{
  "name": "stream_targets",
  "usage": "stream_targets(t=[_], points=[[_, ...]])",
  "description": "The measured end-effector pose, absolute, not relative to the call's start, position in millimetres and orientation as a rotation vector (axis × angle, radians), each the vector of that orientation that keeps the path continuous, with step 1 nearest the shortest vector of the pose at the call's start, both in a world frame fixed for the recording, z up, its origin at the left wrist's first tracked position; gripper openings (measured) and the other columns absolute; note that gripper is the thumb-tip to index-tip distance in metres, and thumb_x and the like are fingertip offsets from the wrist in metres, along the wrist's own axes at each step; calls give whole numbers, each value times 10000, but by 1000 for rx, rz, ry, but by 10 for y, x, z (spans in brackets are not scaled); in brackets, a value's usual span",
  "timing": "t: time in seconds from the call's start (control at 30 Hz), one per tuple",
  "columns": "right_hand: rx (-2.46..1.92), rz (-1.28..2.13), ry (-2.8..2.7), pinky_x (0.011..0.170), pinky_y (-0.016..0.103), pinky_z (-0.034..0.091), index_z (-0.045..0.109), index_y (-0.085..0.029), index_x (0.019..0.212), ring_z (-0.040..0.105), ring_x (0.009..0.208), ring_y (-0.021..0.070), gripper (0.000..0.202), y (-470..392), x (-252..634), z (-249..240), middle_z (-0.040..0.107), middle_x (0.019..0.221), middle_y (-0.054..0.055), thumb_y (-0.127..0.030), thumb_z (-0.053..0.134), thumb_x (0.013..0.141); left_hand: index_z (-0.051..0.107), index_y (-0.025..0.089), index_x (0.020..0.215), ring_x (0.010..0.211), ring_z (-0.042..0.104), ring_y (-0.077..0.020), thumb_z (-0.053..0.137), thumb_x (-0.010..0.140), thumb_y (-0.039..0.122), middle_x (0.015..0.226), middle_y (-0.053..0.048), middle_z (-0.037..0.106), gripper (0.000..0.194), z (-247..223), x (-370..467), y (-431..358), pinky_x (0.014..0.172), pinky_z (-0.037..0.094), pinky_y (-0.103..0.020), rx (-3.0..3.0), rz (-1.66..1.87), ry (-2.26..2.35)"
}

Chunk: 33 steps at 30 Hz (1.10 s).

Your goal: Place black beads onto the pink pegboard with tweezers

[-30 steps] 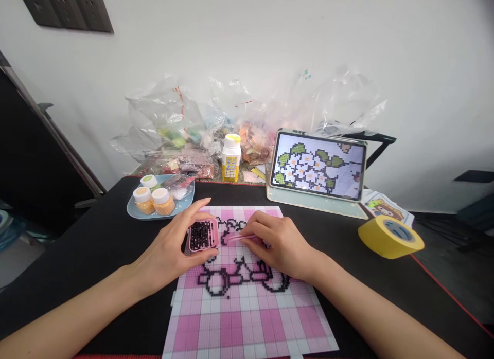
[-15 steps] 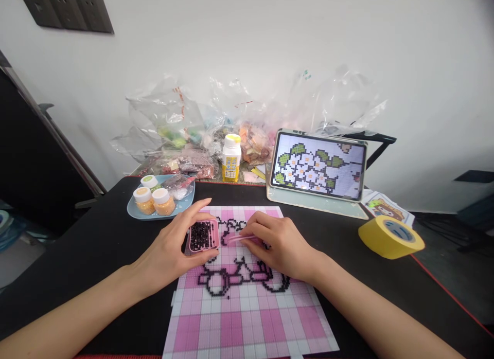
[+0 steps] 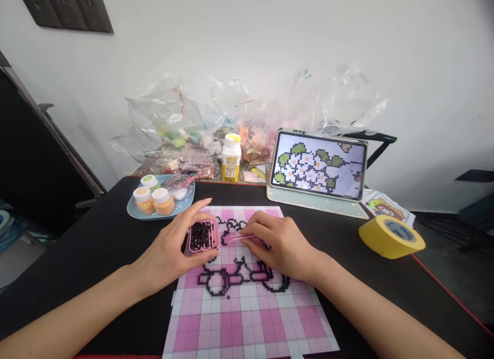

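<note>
Between the thumb and fingers of my left hand (image 3: 175,243) is a small pink tray (image 3: 218,235), which holds many black beads (image 3: 203,235). My right hand (image 3: 275,241) pinches pink tweezers (image 3: 238,237), their tips pointing left, low over the pegboard. Whether a bead sits in the tips is too small to tell. Both hands are over the pink-and-white checked pegboard (image 3: 247,328). Black beads on it form outlines (image 3: 218,283), with rounded shapes below the hands and a wavy line above. My right hand hides part of the pattern.
Behind the board, a tablet (image 3: 318,166) shows a pixel flower pattern. A blue plate (image 3: 135,211) at left carries bead jars (image 3: 164,202). A white-and-yellow bottle (image 3: 231,158) stands before plastic bags (image 3: 165,112). Yellow tape (image 3: 380,238) lies at right on the black mat (image 3: 116,235).
Almost nothing differs. The tweezers in my right hand have shifted very slightly, while my left hand and the tray stay in place.
</note>
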State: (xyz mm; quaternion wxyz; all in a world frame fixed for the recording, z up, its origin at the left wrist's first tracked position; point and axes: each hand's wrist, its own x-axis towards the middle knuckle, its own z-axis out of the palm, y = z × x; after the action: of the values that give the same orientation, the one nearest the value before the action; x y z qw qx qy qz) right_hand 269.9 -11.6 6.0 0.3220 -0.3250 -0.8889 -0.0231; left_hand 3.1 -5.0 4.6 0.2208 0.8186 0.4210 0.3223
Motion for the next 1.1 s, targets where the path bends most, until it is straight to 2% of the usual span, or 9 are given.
stream_targets(t=[0.2,0.73,0.93,1.1], points=[[-860,-83,-2333,517,226,413,719,-155,979,610,661,126,223,-119,2709,60,665,843,45,-241,515,1007,303,396,1521,1116,683,-270,742,871,477,1245,-19,688,788,50,35,-50,1076,482,-477,2271,885,1155],[-820,-99,-2222,500,217,426,697,-159,964,624,659,109,198,-140,2668,69,689,858,44,-255,531,1011,313,426,1514,1137,689,-264,755,819,616,1249,1,709,846,30,47,-60,1101,468,-470,2273,864,1095],[-755,-34,-2209,548,222,476,683,-162,1024,643,729,128,188,-167,2620,63,683,888,62,-243,513,1023,316,401,1509,1110,697,-279,745,810,646,1235,-25,705,856,32,61,-76,1088,473,-493,2259,858,1071],[-748,-28,-2252,548,231,480,680,-151,1029,629,711,135,182,-171,2617,57,671,883,65,-240,521,1017,311,410,1508,1096,703,-276,751,807,641,1230,-20,711,859,34,62,-76,1078,482,-485,2271,855,1066]])
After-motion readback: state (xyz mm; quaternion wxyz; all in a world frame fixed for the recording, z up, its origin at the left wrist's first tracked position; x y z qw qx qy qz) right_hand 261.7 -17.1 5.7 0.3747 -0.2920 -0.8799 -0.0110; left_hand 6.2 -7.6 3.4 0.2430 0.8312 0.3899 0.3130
